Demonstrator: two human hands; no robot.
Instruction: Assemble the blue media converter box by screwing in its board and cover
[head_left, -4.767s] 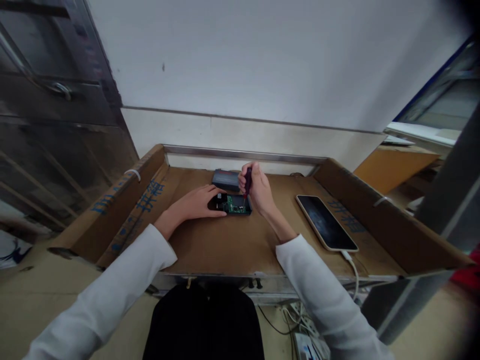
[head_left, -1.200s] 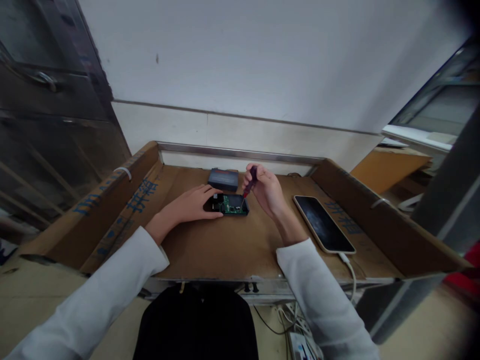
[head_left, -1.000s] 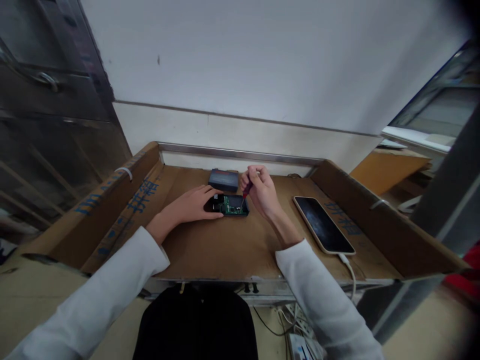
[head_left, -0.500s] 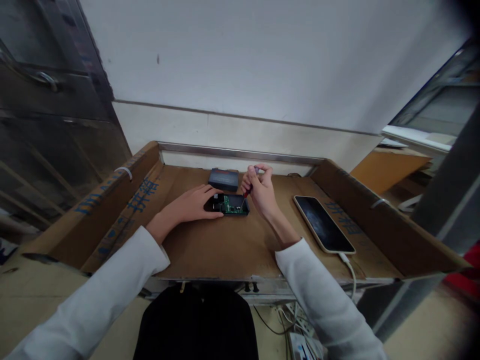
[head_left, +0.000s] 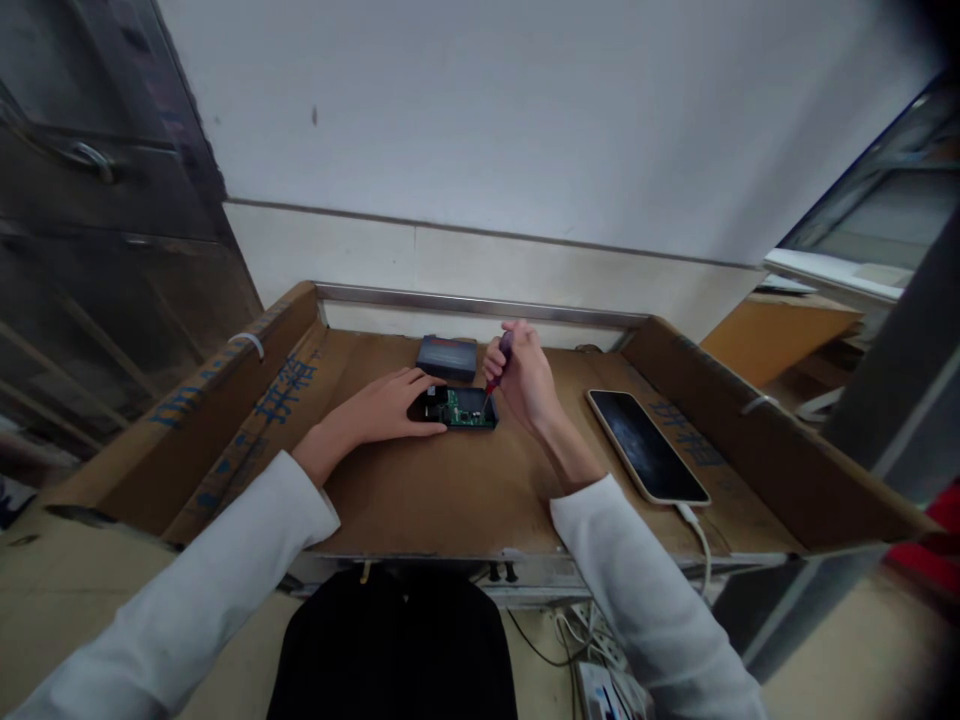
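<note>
My left hand (head_left: pixel 394 405) grips the left end of an open black plastic case, thumb along its near side and fingers along the far side. Inside the case (head_left: pixel 495 415) lies a green circuit board (head_left: pixel 459 410). My right hand (head_left: pixel 529 375) is closed around the handle of a screwdriver (head_left: pixel 495 378) with a red and purple grip. Its thin shaft slants down into the right part of the case, at the board's right end; the exact spot its tip meets is too small to tell. Just behind stands a dark grey box-like cover (head_left: pixel 447 358).
A phone (head_left: pixel 646 447) with a white charging cable (head_left: pixel 701 545) lies to the right. Cardboard (head_left: pixel 450 500) lines the tabletop, with raised cardboard sides at left and right. A metal rail and wall rise behind. Below the table are a power strip and wires.
My right hand has turned about the screwdriver, its fingers now wrapped further round the handle, which stands a little differently. The left hand and the case have stayed in place.
</note>
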